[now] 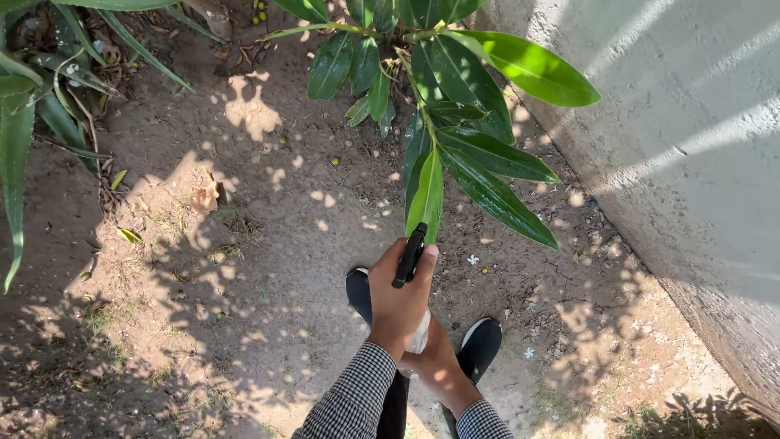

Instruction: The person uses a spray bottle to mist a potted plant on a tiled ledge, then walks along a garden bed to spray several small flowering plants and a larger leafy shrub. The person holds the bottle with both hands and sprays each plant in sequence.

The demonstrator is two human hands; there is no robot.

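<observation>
Outdoors, the left hand (400,301) clenches a black sprayer (409,256) aimed at a leaf (426,195); the right hand (439,366) grasps the bottle (419,337) below; steadier aim likely wets leaves evenly.

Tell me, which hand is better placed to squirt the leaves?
Probably the left hand: it grips the black sprayer just below the leaves. The right hand sits lower, around the bottle.

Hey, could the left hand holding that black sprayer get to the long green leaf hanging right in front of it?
Probably yes. The left hand, closed on the black sprayer, is just below the leaf tip, with nothing between them. The right hand stays lower.
</observation>
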